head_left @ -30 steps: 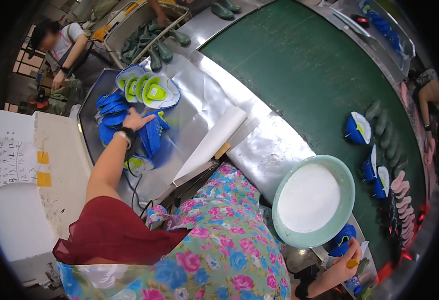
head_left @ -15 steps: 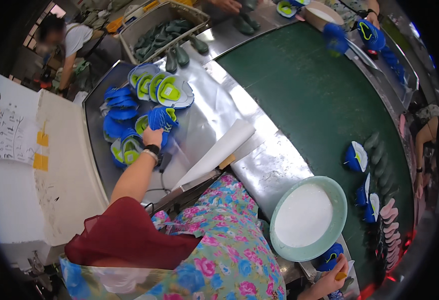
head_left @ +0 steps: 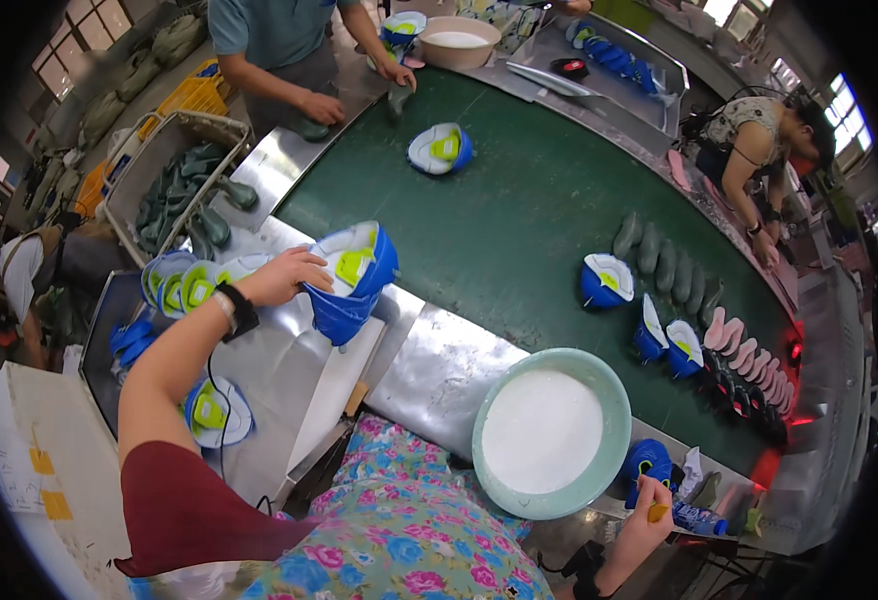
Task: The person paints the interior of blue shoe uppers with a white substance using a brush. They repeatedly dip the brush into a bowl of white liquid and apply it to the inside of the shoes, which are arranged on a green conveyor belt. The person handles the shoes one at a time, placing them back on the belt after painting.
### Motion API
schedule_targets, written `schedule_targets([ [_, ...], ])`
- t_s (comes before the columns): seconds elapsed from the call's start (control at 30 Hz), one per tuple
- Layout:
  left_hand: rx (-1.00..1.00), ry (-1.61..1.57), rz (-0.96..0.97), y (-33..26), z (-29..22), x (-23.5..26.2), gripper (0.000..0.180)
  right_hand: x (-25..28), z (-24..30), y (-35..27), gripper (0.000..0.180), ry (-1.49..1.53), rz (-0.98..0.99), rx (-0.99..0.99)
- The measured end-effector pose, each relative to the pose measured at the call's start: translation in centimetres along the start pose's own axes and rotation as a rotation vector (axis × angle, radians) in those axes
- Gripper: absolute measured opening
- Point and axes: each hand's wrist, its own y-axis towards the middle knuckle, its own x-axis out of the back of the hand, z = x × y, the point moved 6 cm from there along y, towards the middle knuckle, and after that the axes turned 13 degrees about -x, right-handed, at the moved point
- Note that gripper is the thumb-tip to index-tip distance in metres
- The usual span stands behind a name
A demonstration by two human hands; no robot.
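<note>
Pinching the soft, light blue shoe upper [head_left: 354, 285] at its nine-o'clock edge, the left hand [head_left: 284, 277] likely needed only gentle grip.

Left arm enters from the lower left at about 7 o'clock, dark red short sleeve at the shoulder, forearm bare and stretched toward 1 o'clock. Black band on the wrist. Left hand [head_left: 284, 276] raised, palm down, fingers curled closed in a grip. Right arm comes in at about 5 o'clock, mostly out of frame. Right hand [head_left: 644, 520] low, near the body, fingers closed; wrist bent upward toward 12 o'clock.
</note>
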Motion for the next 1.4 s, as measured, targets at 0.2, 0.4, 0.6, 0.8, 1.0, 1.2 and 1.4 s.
schedule_targets([
  [0.2,0.083,0.439,0.512,1.7,7.3,-2.5,0.048,-0.2,-0.6,0.0,0.019,-0.074,0.012,-0.021],
  [0.4,0.713,-0.247,-0.219,3.7,8.1,-2.6,0.036,-1.3,0.1,1.3,0.017,-0.083,0.023,-0.017],
  [0.6,0.623,-0.019,0.054,4.0,3.3,-7.2,0.057,-2.4,0.7,2.4,0.016,-0.111,0.055,0.001],
  [0.8,0.655,-0.188,-0.212,6.7,4.8,-5.2,0.043,-3.5,1.0,2.9,0.015,-0.124,0.088,0.005],
  [1.0,0.858,-0.906,-0.765,14.4,15.2,-5.3,0.061,-4.6,1.5,3.3,0.013,-0.15,0.109,0.002],
  [1.2,1.059,-1.738,-1.344,22.5,23.8,-14.1,0.068,-5.5,1.3,4.3,0.012,-0.196,0.084,-0.039],
  [1.4,0.749,-2.175,-1.388,24.4,23.4,-14.3,0.042,-5.7,0.8,5.3,0.01,-0.232,0.056,-0.097],
])
